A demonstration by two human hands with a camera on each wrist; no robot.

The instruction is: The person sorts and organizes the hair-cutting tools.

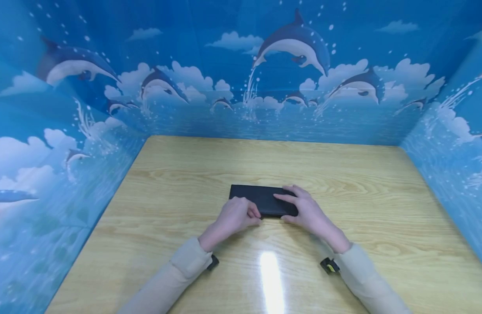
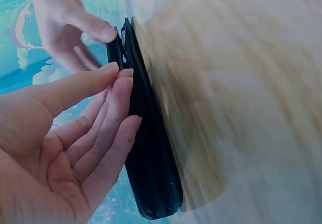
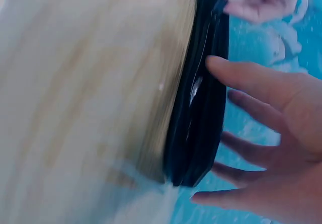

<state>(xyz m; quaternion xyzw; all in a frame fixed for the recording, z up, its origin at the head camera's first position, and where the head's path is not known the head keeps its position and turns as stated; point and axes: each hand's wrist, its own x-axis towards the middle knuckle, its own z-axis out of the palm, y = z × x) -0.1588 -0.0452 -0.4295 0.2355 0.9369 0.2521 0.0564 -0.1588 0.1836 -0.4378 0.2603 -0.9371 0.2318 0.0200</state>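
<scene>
A flat black zip wallet (image 1: 260, 197) lies on the table, its long zipped edge facing me. My left hand (image 1: 237, 214) pinches the zip pull between thumb and fingertips, near the middle of that edge; the pull (image 3: 219, 4) shows as a small dark tab in the right wrist view. My right hand (image 1: 306, 210) grips the wallet's right part, thumb at the near edge and fingers spread over the top. On the right side the zip edges stand apart in a gap (image 3: 195, 90) with something shiny inside. Left of my left hand, the wallet's edge (image 2: 151, 168) looks joined.
The wood-grain table (image 1: 178, 174) surrounds the wallet. Blue dolphin-print sheets (image 1: 241, 113) line its back and both sides. Light-coloured sleeves (image 1: 186, 266) cover the forearms, and a small black device (image 1: 329, 265) sits at the right wrist. Glare (image 1: 271, 279) brightens the table in front.
</scene>
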